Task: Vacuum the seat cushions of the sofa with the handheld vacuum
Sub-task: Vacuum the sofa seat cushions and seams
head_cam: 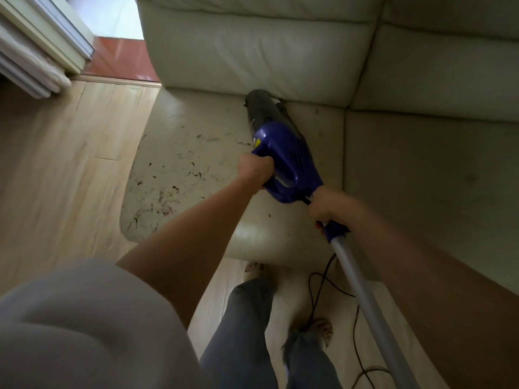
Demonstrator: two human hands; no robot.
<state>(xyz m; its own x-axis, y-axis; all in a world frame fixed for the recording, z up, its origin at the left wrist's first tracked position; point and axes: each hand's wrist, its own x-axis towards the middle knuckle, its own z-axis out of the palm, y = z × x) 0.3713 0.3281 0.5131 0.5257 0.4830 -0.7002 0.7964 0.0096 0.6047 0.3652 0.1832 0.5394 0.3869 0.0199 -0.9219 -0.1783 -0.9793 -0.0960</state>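
A blue handheld vacuum [283, 153] with a dark dust cup lies on the left seat cushion [191, 153] of a cream leather sofa. Its nozzle end points into the crease under the backrest [252, 57]. My left hand [257, 169] is closed around the vacuum's loop handle. My right hand [327, 203] grips the blue collar where a silver tube [365, 299] leaves the vacuum's rear. Dark crumbs and hairs are scattered over the cushion, left of the vacuum.
A second seat cushion [427, 186] lies to the right. A black power cord [323, 284] trails on the pale wood floor [56, 169] by my bare feet. A white door frame [42, 46] stands at the top left.
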